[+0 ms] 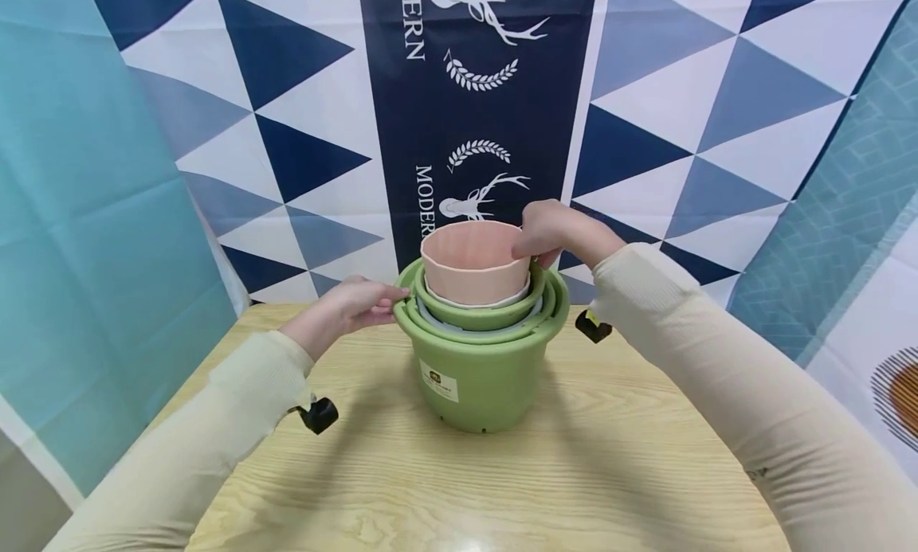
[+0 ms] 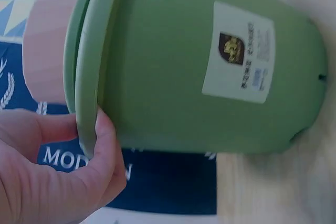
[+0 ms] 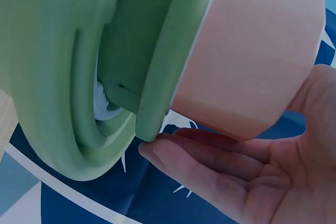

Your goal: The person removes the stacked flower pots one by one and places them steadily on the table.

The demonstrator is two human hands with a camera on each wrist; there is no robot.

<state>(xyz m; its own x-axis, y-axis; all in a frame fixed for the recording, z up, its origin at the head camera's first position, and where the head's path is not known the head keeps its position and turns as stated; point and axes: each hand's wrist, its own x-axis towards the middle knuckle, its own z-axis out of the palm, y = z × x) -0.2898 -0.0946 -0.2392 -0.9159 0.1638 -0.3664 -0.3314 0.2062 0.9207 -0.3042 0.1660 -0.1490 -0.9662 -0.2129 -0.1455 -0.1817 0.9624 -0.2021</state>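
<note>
The large green pot point(image 1: 480, 385) is standing upright on the tabletop point(image 1: 459, 488), its pale label point(image 1: 439, 383) facing the person, left of the pot's front middle. Inside it, smaller pots are nesting: a grey pot point(image 3: 103, 104), a smaller green pot point(image 1: 476, 321), a white pot point(image 1: 519, 295) and, innermost, a pink pot point(image 1: 476, 283) that is rising above the large green pot's rim. At the left side of the large green pot, the left hand point(image 1: 351, 305) is pinching that rim, thumb and fingers clamped on it. Above the large green pot's right side, the right hand point(image 1: 559, 229) is gripping the pink pot's wall, a fingertip touching the smaller green pot's rim. Behind the large green pot, a patterned cloth point(image 1: 308, 114) is hanging, showing blue and white triangles.
</note>
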